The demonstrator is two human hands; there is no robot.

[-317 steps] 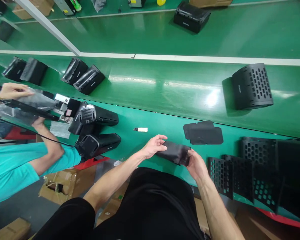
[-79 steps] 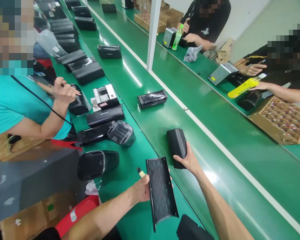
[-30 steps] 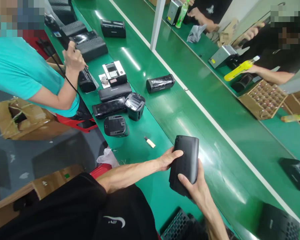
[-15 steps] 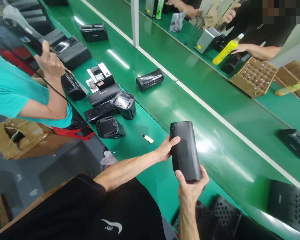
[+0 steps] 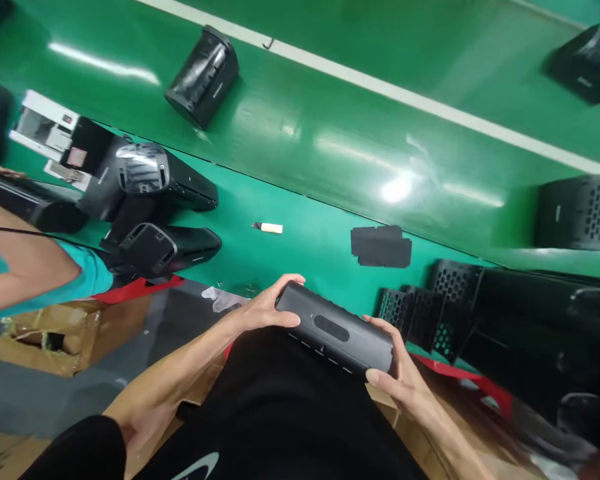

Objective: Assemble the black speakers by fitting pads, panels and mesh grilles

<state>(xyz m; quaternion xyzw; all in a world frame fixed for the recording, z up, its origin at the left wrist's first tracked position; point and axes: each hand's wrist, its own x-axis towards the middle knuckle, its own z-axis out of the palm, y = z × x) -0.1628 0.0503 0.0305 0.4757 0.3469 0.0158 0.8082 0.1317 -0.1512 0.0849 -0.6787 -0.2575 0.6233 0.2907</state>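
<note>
Close to my body, at the near edge of the green table, I hold a long black plastic housing between both hands. It has rounded edges and a dark oval panel on its upper face. My left hand grips its left end, thumb on top. Around its right end curls my right hand, with the thumb at the near side. Beyond it on the table lie a flat black cut-out sheet and a small cream-handled tool with a dark tip.
Several similar black housings stand at left beside a white-and-black device. Perforated black parts are stacked at right. More units, like this one, sit on the green belt. A co-worker's arm reaches in from the left.
Both hands have brought the housing down toward my body and turned it from upright to lengthwise. My view has swung down and right, revealing the flat black sheet.
</note>
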